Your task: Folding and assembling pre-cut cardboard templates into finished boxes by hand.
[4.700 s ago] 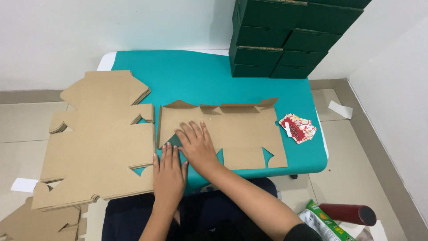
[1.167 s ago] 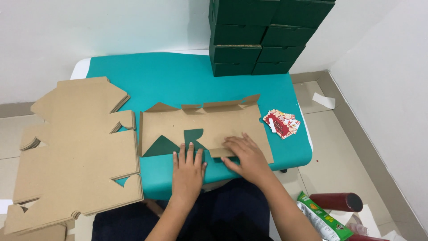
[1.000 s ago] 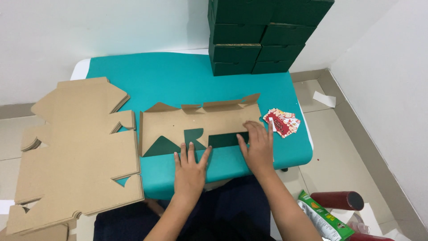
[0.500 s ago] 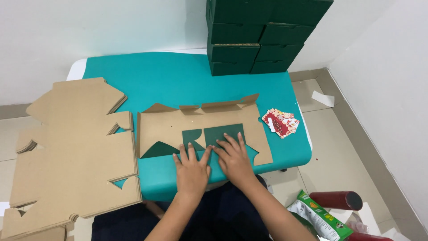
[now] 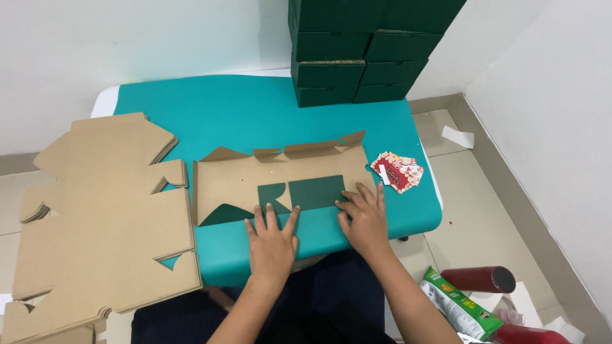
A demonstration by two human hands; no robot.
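L hand (image 5: 271,239): flat, palm down, fingers (image 5: 270,215) spread, gripping nothing. Fingertips press on the folded-over dark green flaps (image 5: 306,194) of the cardboard box blank (image 5: 280,181); palm rests on the teal table cover (image 5: 223,114) at the near edge.

R hand (image 5: 364,216): also flat, fingers (image 5: 357,194) splayed and extended, no grasp. Tips touch the R end of the same green flap strip; heel of hand lies on the cover.

Box blank: lies flat directly under and beyond the fingertips of both hands, brown side up, far-edge tabs bent slightly upward.

Just R of R-hand fingers: small red-white patterned packet (image 5: 398,171), apart from the blank.

L of L hand: stack of flat brown blanks (image 5: 102,216), overhanging the table edge.

Well beyond the fingers, at far table edge: stack of dark green boxes (image 5: 363,51).

R and near side of R wrist, on floor: dark red cylinder (image 5: 478,279) and green snack bag (image 5: 459,312).
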